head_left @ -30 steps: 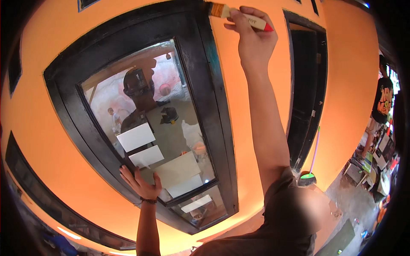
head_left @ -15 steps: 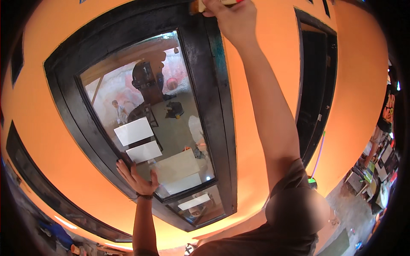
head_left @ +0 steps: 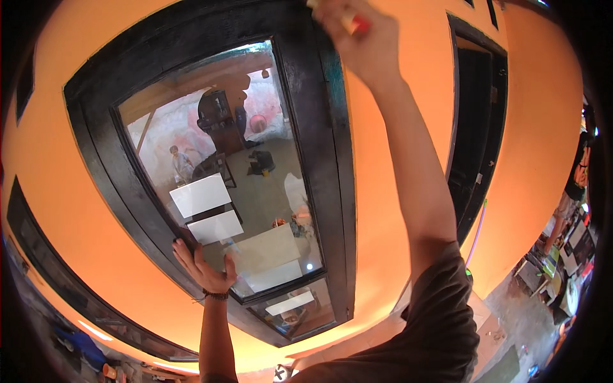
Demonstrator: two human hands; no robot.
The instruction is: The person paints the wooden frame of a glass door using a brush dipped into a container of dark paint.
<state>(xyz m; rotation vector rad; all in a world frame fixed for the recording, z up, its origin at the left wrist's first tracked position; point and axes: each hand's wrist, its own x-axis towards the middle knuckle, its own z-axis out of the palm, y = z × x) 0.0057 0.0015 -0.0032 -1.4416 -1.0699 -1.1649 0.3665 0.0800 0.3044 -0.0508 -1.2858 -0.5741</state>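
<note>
My right hand (head_left: 367, 45) is raised to the upper right corner of the dark painted window frame (head_left: 322, 140), closed around a paintbrush (head_left: 355, 24) with a red handle tip. The bristles are mostly hidden and blurred. My left hand (head_left: 207, 265) rests with spread fingers on the lower left of the glass pane (head_left: 255, 198) and its inner frame edge. White rectangular sheets (head_left: 199, 195) show at the pane, and reflections of figures and a room cover the glass.
Orange wall (head_left: 383, 268) surrounds the window. A dark doorway (head_left: 469, 140) is at the right, with a purple-handled broom (head_left: 476, 236) beside it. At the far right are a person (head_left: 578, 172) and cluttered objects (head_left: 571, 255). A dark narrow window (head_left: 64, 281) is at the left.
My right hand went up half a second ago, then moved right and turned with the brush. The view shifted slightly. My left hand stays on the glass.
</note>
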